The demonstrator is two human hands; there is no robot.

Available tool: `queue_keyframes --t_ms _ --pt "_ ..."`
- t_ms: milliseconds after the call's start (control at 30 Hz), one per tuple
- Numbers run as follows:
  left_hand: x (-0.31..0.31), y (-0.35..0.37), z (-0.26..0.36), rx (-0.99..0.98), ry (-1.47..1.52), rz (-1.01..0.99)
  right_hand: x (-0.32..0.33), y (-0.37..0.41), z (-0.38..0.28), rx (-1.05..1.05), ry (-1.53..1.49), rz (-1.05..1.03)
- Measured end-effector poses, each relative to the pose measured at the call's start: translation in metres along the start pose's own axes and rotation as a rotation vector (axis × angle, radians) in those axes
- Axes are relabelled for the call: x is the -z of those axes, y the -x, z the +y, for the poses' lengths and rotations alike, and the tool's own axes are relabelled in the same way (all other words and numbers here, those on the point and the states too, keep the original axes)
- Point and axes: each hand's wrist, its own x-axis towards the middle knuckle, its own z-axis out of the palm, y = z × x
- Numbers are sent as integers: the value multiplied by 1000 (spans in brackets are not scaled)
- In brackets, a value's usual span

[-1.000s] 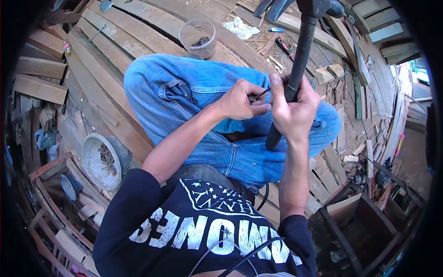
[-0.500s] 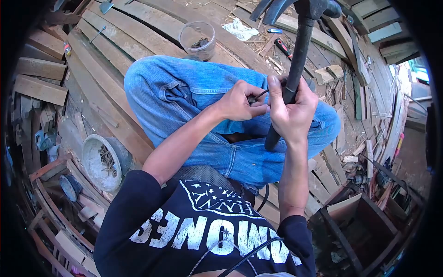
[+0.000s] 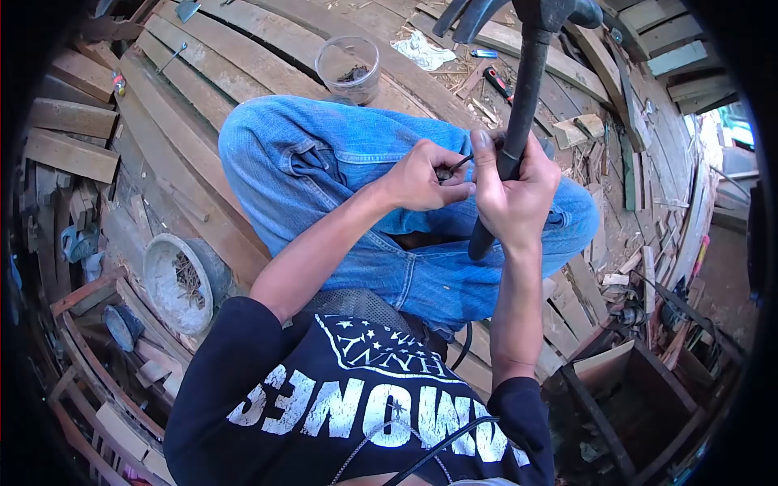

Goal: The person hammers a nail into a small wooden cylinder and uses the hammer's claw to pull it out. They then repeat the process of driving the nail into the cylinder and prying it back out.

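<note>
My right hand is closed around the dark handle of a claw hammer, held upright with its head at the top of the view and its butt end by my lap. The right thumb presses against the handle. Close beside it, my left hand is closed in a pinch on a thin black strip, which runs toward the hammer handle. How the strip meets the handle is hidden by my right thumb. Both hands are above my crossed legs in blue jeans.
A clear plastic tub with dark bits stands beyond my knees. Further right lie a white cloth, a blue lighter and a red-black screwdriver. A whitish bucket is at left. Planks and a wooden box frame surround me.
The hammer has shifted very slightly, its butt end a little higher. Both hands keep their grip in nearly the same place.
</note>
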Motion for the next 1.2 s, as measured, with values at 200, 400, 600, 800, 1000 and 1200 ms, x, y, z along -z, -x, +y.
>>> queue_keyframes --t_ms 200,400,600,800,1000,1200 --pt "-1 0 3 16 25 9 -3 0 0 25 -40 10" --pt "0 1 2 16 -8 2 -2 0 -1 -10 -49 3" --pt "0 0 1 14 6 4 -2 0 0 0 -24 -15" --pt "0 0 1 -4 -1 8 -3 0 0 -6 -56 1" --pt "1 0 0 -1 -10 1 -2 -1 -3 10 -13 20" --pt "1 0 3 30 0 -2 0 -2 -4 58 53 21"
